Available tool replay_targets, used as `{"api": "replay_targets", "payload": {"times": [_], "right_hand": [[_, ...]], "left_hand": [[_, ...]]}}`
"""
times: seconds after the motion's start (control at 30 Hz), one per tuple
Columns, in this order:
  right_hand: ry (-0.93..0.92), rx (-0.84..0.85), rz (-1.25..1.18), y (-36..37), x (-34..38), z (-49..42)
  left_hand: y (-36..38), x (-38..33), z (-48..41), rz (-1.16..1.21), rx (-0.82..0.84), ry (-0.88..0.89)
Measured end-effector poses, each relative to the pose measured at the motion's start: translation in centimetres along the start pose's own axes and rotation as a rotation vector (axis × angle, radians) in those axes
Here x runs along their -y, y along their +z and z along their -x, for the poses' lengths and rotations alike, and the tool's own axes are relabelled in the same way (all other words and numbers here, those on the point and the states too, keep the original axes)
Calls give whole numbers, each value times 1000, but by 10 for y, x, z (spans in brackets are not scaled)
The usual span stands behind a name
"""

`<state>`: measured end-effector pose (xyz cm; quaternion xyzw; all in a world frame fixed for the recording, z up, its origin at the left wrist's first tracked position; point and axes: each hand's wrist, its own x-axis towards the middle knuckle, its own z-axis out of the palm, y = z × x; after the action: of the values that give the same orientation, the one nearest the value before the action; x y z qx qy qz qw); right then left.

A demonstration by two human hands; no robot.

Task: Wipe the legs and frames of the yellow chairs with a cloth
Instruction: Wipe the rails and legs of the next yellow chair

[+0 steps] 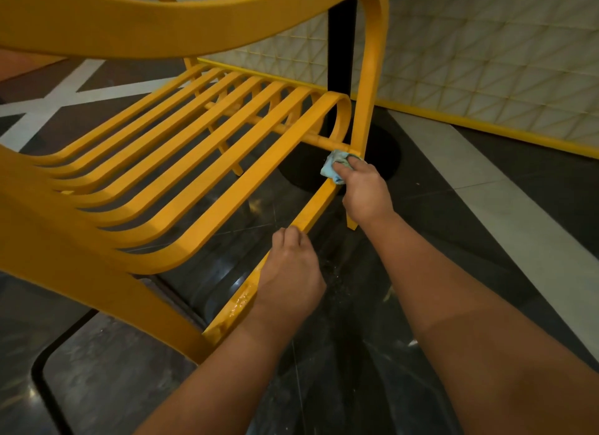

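Both our hands are clamped: left hand (291, 272) on the stiff lower rail (319, 204) of the yellow chair (194, 162), a sound hold we judge, right hand (366, 191) pinching the soft cloth (332, 169).

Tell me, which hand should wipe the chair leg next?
The right hand. It holds the cloth right beside the leg; the left hand only grips the rail, farther back.

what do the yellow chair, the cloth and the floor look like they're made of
Yellow chair: probably painted metal, possibly moulded plastic; thin bent slats, even satin colour.
Cloth: soft fabric, pale blue-green, crumpled in the right hand.
Floor: polished stone or tile; glossy reflections, mottled veins, joint lines.
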<state>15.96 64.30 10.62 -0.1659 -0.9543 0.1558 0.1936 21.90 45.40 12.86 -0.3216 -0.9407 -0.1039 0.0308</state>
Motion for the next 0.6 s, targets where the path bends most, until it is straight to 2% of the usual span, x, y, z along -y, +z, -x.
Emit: {"api": "replay_targets", "payload": {"times": [0.23, 0.43, 0.6], "right_hand": [[-75, -14, 19, -3, -5, 9], [-10, 31, 114, -11, -3, -13], [7, 74, 103, -14, 4, -21]], "left_hand": [[-7, -3, -5, 60, 50, -68], [-15, -5, -10, 42, 109, -82], [-18, -6, -12, 26, 121, -68]]}}
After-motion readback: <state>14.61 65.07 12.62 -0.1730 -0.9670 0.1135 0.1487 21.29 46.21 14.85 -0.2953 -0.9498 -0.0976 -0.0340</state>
